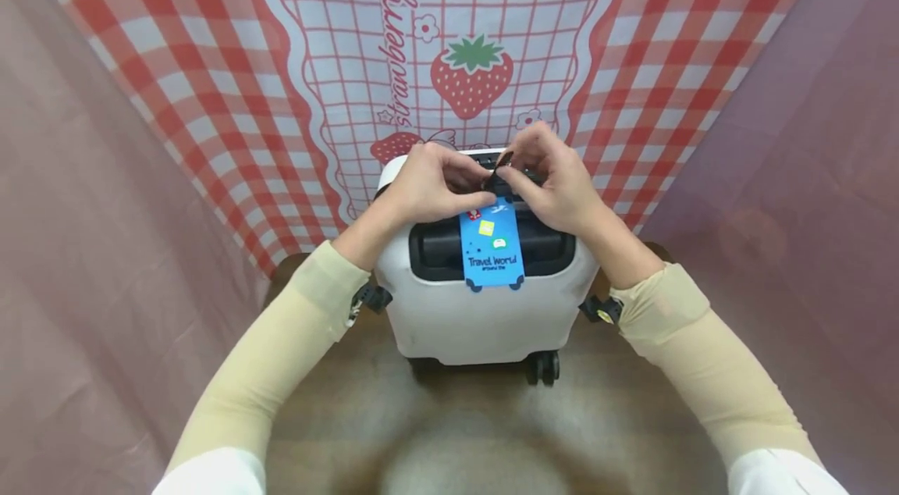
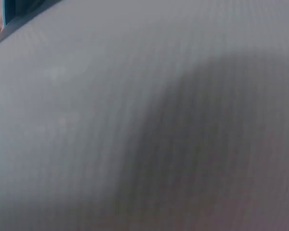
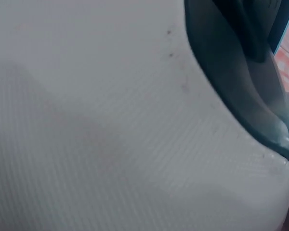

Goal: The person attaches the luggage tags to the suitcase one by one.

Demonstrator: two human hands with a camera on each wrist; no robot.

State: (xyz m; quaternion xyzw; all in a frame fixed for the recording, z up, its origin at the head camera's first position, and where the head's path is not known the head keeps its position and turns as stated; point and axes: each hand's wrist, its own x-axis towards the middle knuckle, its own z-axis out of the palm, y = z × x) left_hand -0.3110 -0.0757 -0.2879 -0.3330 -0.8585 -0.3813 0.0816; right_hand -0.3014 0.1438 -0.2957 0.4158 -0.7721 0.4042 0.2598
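Fingers of the left hand (image 1: 424, 186) curl down onto the top of a white suitcase (image 1: 485, 315), their tips pinching the upper edge of a blue luggage tag (image 1: 492, 243) and the black strap (image 1: 500, 171) it hangs from. Just right of them, touching at the strap, the fingers of the right hand (image 1: 555, 183) are bent too, thumb and forefinger nipping the strap's loop above the tag. Both hands meet over the far part of the suitcase top, at the handle. The tag lies flat across the dark handle recess (image 1: 438, 249), its lower end toward the near side, printed "Travel World". The suitcase stands upright on a brown floor (image 1: 456, 432), one black wheel (image 1: 543, 367) showing at its near right corner. Behind it hangs a red-and-white checked cloth (image 1: 211, 89) with strawberries. Both wrist views are filled by the blurred pale shell, with the right one catching the dark recess edge (image 3: 231, 82).
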